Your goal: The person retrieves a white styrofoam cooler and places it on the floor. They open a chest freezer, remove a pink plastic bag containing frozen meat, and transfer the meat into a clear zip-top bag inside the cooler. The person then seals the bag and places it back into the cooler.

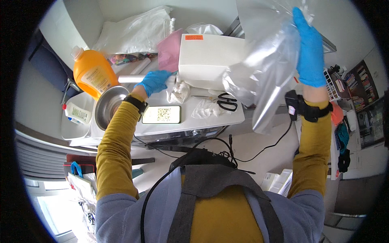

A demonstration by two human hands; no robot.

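My right hand (310, 56), in a blue glove, is raised at the upper right with a large clear plastic bag (270, 70) hanging from its grip. My left hand (155, 82), also gloved in blue, lies over the white counter (225, 121), at the end of a white roll (130, 79); its fingertips are partly hidden, so its hold is unclear. Beside it lies a crumpled white cloth or tissue (178, 92). Behind it are a pink sheet (169, 51) and a white box (211, 54).
Scissors with black handles (227, 102) lie near crumpled clear plastic (205, 109). A lit phone (161, 114) rests at the front edge. At the left stand a metal bowl (104, 106), an orange jug (93, 71) and a white basin (68, 130) with a bottle (77, 113). Black cables (231, 152) hang below.
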